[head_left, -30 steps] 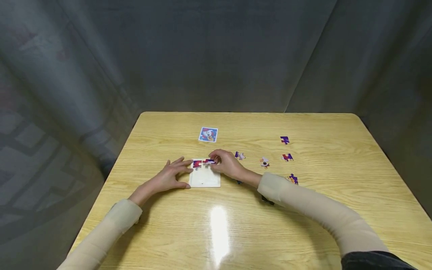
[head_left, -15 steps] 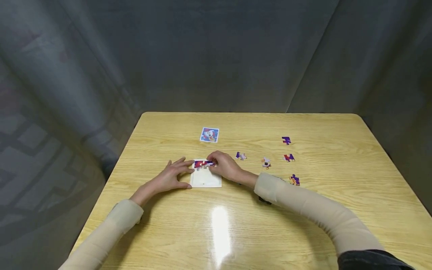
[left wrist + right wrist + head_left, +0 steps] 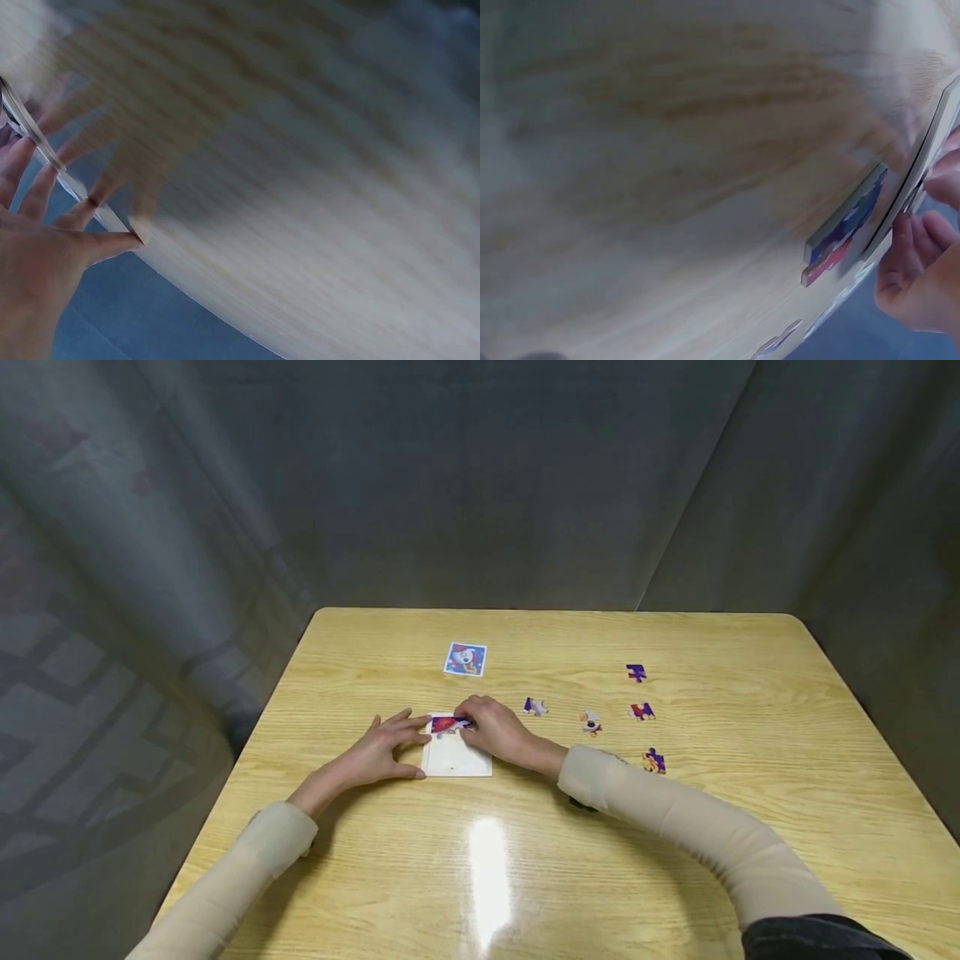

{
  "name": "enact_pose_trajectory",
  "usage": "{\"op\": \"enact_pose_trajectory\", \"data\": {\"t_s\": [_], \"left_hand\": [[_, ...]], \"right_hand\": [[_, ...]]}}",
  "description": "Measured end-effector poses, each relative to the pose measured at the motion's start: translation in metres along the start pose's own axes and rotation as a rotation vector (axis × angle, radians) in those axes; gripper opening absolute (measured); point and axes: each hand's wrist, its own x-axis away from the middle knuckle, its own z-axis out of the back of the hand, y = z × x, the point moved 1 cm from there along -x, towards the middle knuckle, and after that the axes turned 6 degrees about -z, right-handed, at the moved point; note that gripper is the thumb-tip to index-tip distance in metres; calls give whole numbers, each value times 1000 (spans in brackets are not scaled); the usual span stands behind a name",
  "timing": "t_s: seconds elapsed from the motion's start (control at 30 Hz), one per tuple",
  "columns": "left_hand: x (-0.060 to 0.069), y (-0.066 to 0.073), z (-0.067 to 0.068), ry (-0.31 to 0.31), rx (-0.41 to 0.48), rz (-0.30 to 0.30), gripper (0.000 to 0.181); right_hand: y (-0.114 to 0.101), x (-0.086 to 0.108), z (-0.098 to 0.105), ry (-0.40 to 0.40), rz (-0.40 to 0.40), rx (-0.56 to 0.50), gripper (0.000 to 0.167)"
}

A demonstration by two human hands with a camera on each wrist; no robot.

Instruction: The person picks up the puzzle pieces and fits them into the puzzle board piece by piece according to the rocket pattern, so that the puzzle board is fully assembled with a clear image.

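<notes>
A white puzzle tray [image 3: 459, 762] lies on the table, with red and purple jigsaw pieces [image 3: 444, 724] along its far edge. My left hand [image 3: 378, 752] has its fingers spread, and the fingertips touch the tray's left edge. In the left wrist view, that hand [image 3: 41, 259] meets the tray's side. My right hand [image 3: 491, 728] pinches a jigsaw piece at the tray's upper right, beside the red piece. The fingers cover much of this piece. In the right wrist view, the thumb and fingers of that hand [image 3: 922, 274] come together at the tray's surface.
A square picture card [image 3: 465, 659] lies beyond the tray. Loose jigsaw pieces are scattered to the right, among them a white-and-purple one [image 3: 536, 707], a white one [image 3: 591, 722], a red-purple one [image 3: 642, 711] and an orange-purple one [image 3: 654, 761]. A dark curtain [image 3: 480, 485] hangs behind the table.
My right hand has shifted slightly left, bringing its piece down against the red piece in the far row, where a gap showed before. The left hand has stayed at the tray's edge.
</notes>
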Motion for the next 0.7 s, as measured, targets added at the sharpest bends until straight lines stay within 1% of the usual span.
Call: {"op": "enact_pose_trajectory", "data": {"t_s": [0.2, 0.47, 0.6, 0.7], "left_hand": [[0, 0, 1, -4, 2, -1, 55], [0, -1, 0, -10, 8, 13, 55], [0, -1, 0, -7, 8, 5, 54], [0, -1, 1, -5, 3, 0, 55]], "right_hand": [[-1, 2, 0, 9, 50, 70, 24], [-3, 3, 2, -14, 114, 113, 11], [-3, 3, 2, -9, 133, 142, 10], [-3, 4, 2, 13, 166, 176, 12]]}}
